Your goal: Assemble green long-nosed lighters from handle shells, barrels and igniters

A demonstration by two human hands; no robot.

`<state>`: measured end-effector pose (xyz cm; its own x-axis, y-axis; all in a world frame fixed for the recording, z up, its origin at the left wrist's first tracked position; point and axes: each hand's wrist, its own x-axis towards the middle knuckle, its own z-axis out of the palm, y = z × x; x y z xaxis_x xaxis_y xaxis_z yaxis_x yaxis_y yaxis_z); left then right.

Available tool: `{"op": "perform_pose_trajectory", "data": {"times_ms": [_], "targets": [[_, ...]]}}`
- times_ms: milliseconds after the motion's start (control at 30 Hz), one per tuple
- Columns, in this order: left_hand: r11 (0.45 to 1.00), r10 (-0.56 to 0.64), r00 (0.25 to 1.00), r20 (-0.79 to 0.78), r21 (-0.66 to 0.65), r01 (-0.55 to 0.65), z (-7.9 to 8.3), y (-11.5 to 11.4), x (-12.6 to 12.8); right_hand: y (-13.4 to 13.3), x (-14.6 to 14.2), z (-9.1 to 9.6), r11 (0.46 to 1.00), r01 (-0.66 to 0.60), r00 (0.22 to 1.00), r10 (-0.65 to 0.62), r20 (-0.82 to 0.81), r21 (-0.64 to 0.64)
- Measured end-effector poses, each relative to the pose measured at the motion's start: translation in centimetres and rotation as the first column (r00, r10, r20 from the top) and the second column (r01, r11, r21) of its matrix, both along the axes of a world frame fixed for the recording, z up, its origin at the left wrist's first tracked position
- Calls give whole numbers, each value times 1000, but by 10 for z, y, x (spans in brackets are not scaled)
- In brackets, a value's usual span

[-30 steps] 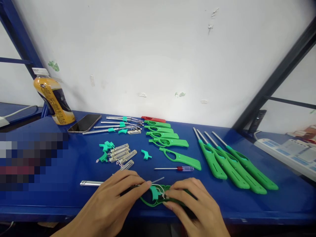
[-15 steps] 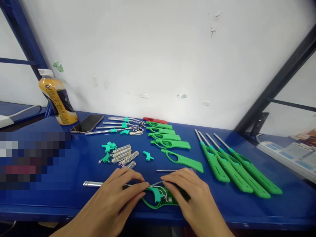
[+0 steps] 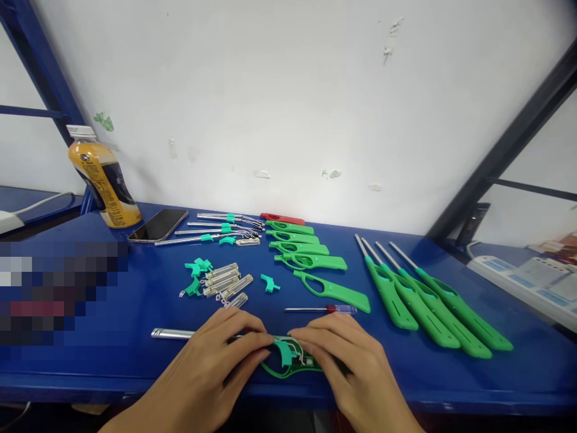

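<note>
An opened green gas lighter (image 3: 282, 374) lies at the front edge of the table, its inside facing up. My left hand (image 3: 220, 355) is closed around its neck, where the long metal tube (image 3: 174, 334) sticks out to the left. A teal trigger (image 3: 284, 353) sits in the handle loop, with thin pale wires (image 3: 299, 349) running beside it. My right hand (image 3: 347, 349) grips the handle part, thumb and fingertips pressed at the wires; its palm hides the handle's right end. Just beyond the right hand lies a screwdriver (image 3: 340, 309).
Several clear fuel tanks (image 3: 223, 279), teal triggers (image 3: 193, 285) and wired tubes (image 3: 180, 241) lie at left. Green casing halves (image 3: 336, 293) stand in a column mid-table. Whole green lighters (image 3: 433, 307) lie at right. A phone (image 3: 160, 225) and bottle (image 3: 106, 180) are back left.
My right fingers have moved slightly left and down, and the pale wire that arched above the casing now lies lower. The screwdriver's handle has come into view from behind my right hand.
</note>
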<state>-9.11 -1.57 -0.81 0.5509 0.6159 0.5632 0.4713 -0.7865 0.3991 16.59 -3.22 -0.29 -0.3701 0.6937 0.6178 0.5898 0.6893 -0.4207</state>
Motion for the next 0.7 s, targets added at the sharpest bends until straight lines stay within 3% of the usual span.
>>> {"op": "perform_pose_trajectory", "data": {"times_ms": [500, 700], "targets": [[1000, 7, 1000, 11, 20, -8, 4, 0, 3, -2, 1, 1, 997, 16, 997, -10, 76, -78], [999, 15, 1000, -6, 32, -15, 3, -1, 3, 0, 0, 3, 999, 30, 999, -30, 24, -12]]}}
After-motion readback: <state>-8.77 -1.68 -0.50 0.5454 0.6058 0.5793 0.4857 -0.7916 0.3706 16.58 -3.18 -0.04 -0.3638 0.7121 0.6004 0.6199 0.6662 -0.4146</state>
